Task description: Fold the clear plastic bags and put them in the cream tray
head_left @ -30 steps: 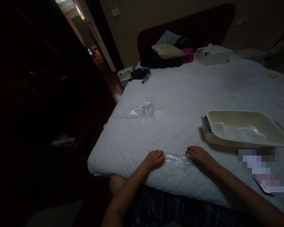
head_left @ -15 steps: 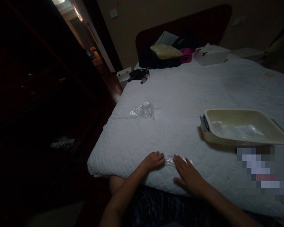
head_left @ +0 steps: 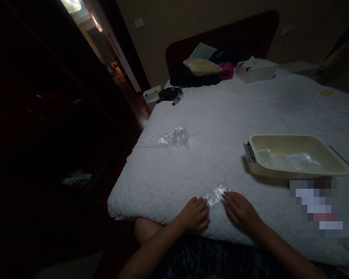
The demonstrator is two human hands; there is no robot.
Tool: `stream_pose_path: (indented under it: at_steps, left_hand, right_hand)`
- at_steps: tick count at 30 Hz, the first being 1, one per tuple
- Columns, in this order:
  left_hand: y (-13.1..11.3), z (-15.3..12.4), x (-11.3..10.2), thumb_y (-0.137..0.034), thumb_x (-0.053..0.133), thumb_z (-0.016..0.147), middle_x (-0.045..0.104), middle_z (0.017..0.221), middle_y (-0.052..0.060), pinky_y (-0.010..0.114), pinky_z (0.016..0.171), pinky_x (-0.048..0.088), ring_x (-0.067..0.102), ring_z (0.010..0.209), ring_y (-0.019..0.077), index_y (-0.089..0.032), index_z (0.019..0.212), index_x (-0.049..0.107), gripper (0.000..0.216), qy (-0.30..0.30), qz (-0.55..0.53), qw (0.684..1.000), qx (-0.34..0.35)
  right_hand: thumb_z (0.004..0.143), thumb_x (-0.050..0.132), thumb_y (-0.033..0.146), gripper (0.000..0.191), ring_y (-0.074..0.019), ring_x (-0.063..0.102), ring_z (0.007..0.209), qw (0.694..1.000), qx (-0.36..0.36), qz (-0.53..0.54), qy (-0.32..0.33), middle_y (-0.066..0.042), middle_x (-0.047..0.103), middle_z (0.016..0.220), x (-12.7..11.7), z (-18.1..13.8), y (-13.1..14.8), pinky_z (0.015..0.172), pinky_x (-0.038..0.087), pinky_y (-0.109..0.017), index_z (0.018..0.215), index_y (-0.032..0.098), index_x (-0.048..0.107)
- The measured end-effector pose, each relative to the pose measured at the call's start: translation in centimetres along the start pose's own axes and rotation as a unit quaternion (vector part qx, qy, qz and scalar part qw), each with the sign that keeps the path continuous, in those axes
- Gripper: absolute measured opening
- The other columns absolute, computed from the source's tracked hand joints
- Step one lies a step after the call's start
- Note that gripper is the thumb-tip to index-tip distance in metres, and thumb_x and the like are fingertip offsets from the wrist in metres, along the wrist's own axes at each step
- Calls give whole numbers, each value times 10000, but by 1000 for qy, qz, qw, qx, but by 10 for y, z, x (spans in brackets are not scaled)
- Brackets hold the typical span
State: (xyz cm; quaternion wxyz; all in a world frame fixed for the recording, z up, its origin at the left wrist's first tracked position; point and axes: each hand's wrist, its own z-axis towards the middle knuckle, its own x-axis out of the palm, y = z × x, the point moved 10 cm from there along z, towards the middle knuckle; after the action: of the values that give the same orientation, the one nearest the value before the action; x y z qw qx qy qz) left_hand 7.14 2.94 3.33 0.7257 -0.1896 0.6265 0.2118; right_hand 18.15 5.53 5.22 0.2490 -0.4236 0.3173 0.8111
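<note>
A folded clear plastic bag (head_left: pixel 215 195) lies near the front edge of the bed, between my two hands. At its left end is my left hand (head_left: pixel 194 214), fingers curled closed over the corner; the fingertips are partly hidden. My right hand (head_left: pixel 241 211) has its fingers drawn together at the bag's right edge, the tips touching the plastic. Beyond them, a crumpled clear plastic bag (head_left: pixel 175 138) rests on the quilted white bedding (head_left: pixel 151 182). To the right stands a cream plastic bin (head_left: pixel 296 173) with grey side latches, holding folded clear plastic (head_left: pixel 302 161).
A blurred-out object (head_left: pixel 317 209) lies below the bin. Toward the headboard (head_left: pixel 250 31) are a beige pillow (head_left: pixel 202 66), a rolled pink cloth (head_left: pixel 226 71), a white box (head_left: pixel 257 69) and a dark bag (head_left: pixel 170 93). A dark floor borders the bed's left edge.
My right hand has gone from lying flat on the plastic bag to fingers drawn together at its edge. My left hand has moved slightly nearer me, and the bag now lies more slanted.
</note>
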Motion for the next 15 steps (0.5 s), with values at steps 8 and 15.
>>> stream_pose_path:
  at_steps: [8, 15]
  left_hand:
    - [-20, 4, -4, -317, 417, 855, 569, 1081, 136, 346, 725, 408, 544, 894, 223, -118, 1152, 469, 361, 0, -3, 1000, 9]
    - [4, 24, 2, -202, 415, 894, 553, 1152, 95, 339, 881, 377, 463, 1118, 198, -146, 1076, 508, 211, -31, -2, 999, 21]
  right_hand:
    - [777, 376, 71, 406, -224, 554, 1020, 999, -30, -15, 23, -127, 614, 1086, 32, -11, 25, 864, 469, -427, 1122, 166, 567]
    - [767, 389, 55, 407, -199, 498, 1111, 997, -56, 45, 37, -80, 606, 1127, 27, -18, 17, 935, 413, -429, 1114, 191, 555]
